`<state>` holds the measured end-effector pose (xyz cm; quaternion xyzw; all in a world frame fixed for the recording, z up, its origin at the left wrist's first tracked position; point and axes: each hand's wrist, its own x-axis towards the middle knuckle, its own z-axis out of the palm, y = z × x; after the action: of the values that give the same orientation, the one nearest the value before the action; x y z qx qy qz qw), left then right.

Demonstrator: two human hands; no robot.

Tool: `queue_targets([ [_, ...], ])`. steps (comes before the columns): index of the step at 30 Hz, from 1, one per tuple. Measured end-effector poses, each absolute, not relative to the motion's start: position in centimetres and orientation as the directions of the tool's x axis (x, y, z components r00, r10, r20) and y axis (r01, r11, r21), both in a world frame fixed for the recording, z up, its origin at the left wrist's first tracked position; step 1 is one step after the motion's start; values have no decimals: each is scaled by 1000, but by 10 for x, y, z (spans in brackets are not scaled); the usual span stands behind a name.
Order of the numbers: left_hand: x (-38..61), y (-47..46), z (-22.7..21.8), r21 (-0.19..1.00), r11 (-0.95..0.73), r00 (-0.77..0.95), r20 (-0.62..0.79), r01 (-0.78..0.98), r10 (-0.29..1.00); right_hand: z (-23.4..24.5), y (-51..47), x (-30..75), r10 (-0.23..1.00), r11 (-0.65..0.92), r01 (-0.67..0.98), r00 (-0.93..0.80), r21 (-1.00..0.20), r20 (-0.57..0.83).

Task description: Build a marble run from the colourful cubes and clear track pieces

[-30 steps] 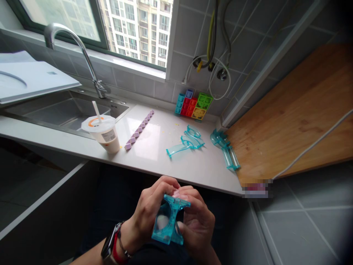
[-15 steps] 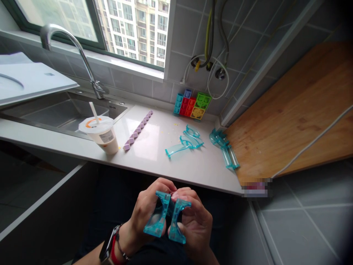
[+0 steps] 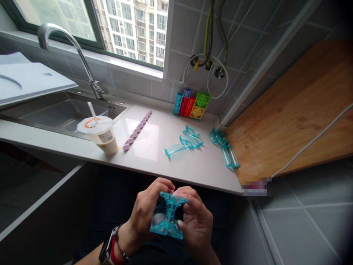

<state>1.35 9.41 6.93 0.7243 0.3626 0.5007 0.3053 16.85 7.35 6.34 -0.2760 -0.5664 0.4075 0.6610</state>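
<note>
You are holding two clear blue plastic pieces [image 3: 167, 215] back to back, just off the near edge of one white counter [image 3: 193, 171]. Your left hand [image 3: 145, 207] is curling its fingers closed around one side of the pair, and your right hand [image 3: 199, 217] is gripping the other side just as snugly. Your left wrist is wearing one watch [image 3: 108, 243] and one red band [image 3: 114, 251]. On the counter, at least three loose blue pieces [image 3: 191, 141] are lying near the middle, and more blue pieces [image 3: 224, 148] are resting against one wooden board [image 3: 298, 117]; overlap is hiding their exact number. One purple strip [image 3: 138, 130] is slanting farther left, beside one cup [image 3: 99, 134] with one straw [image 3: 92, 111]. One cluster of toy blocks [image 3: 191, 103] in five colours is standing by the tiled wall [image 3: 161, 90]. One tap [image 3: 78, 51] is rising behind one sink [image 3: 55, 110].
</note>
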Motion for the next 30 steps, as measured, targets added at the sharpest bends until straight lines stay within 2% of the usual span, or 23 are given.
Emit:
queue_targets([
  [15, 15, 95, 57, 863, -462, 258, 408, 202, 875, 51, 71, 167, 864, 493, -264, 40, -829, 502],
  [30, 22, 102, 63, 859, -474, 255, 422, 194, 870, 41, 72, 167, 919, 395, -316, 116, -863, 378],
])
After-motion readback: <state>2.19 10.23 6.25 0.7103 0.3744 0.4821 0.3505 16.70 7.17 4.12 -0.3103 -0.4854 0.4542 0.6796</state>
